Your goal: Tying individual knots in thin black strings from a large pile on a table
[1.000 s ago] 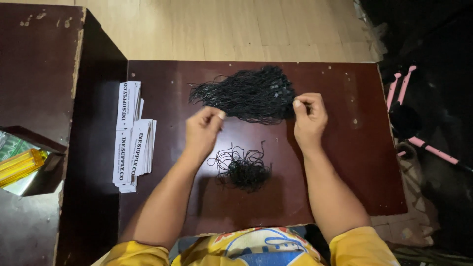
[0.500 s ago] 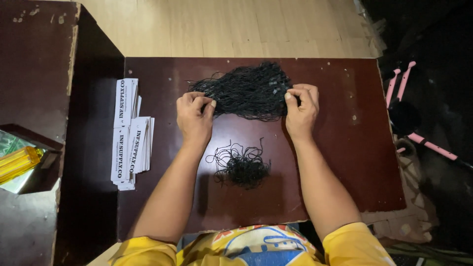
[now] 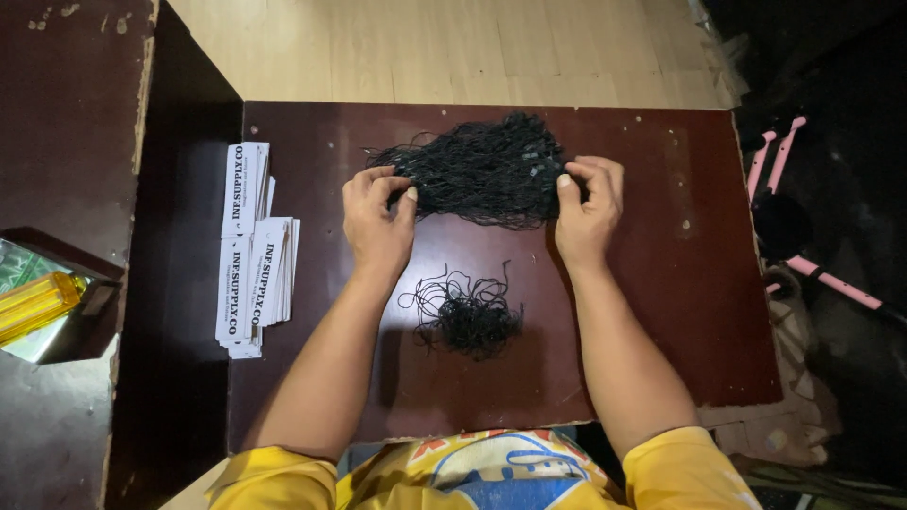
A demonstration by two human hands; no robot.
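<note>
1. While both hands rest at table level, the left hand pinches the left end of the large bundle of black cords between thumb and curled fingers, and the right hand pinches the right end the same way; both are closed on the cords.
2. Between the two pinches the bundle runs left to right, so its long axis lies across the person's front, with the bulk bulging toward the far edge of the table.
3. Neither hand is clearly nearer the bundle's middle: each grips its own end, and the mass sits between them and a little farther away than the knuckles.
4. Near the person, between the forearms, a smaller tangle of black cords lies loose on the dark red tabletop, apart from the large bundle and touched by neither hand.
5. Farther left, well apart from the left hand, a fanned stack of white printed cards lies lengthwise near to far.
6. At the far left, on a separate surface, is a yellow object, its kind unclear.
</note>
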